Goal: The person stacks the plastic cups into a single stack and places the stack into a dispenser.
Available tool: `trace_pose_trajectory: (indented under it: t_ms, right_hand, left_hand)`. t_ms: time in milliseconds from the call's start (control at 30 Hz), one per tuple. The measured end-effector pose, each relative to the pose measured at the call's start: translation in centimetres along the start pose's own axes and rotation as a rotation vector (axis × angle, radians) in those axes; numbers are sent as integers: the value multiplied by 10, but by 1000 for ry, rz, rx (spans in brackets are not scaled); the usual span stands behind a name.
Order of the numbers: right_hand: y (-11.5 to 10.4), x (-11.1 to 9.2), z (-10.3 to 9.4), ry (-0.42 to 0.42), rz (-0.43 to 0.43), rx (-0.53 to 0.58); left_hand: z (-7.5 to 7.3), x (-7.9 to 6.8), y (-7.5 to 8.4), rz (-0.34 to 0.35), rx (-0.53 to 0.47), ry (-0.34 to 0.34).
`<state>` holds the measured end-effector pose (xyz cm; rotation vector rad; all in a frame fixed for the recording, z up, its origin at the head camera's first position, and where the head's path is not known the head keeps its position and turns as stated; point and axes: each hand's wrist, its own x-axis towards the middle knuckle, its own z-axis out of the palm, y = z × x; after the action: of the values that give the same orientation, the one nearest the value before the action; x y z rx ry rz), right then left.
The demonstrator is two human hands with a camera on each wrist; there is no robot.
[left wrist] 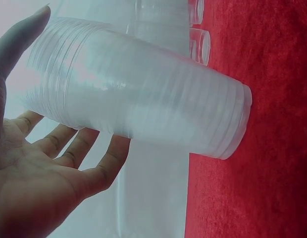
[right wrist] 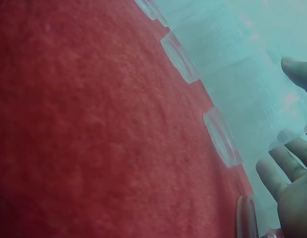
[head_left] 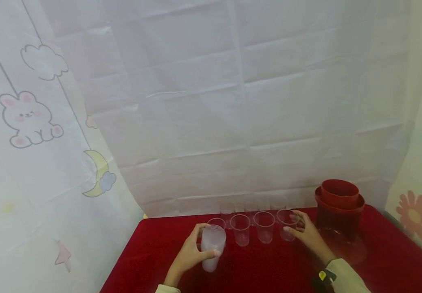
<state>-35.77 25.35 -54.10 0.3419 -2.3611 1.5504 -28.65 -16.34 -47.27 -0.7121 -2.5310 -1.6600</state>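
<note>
Grips clear plastic cup stack (left wrist: 148, 96) in left hand (head_left: 192, 251), matching clear cup (head_left: 284, 222) in right hand (head_left: 308, 233). Likely light, crushable; hold below rim.

On the desk (head_left: 255, 270), 4 cups (head_left: 264, 230) stand before 3 rear cups (head_left: 227, 212). The left hand (head_left: 190, 254) holds the cup stack (head_left: 212, 244) before the leftmost; the right hand (head_left: 309, 235) is at the rightmost front cup (head_left: 283, 221), left of the container (head_left: 338, 217).

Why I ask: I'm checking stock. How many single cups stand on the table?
7: four front cups, the leftmost partly behind the stack in the left hand, and three back cups. The stack may hide more.
</note>
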Motion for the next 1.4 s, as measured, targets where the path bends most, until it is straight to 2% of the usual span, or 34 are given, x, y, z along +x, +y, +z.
trace_pose_trajectory:
  t_ms: [300,733,1100,1400]
  right_hand:
    - [-1,-3,-3,45,-56,22]
    - [-8,-10,-9,16,7,14]
    - [-13,-13,-13,36,-28,42]
    - [-23,-16,-16,1,-32,40]
  left_hand:
    - [0,2,-1,-3,5,5]
    - [0,-1,-4,0,-15,-2]
    - [0,1,-3,-10,-22,2]
    - [0,1,-4,-2,-16,-1]
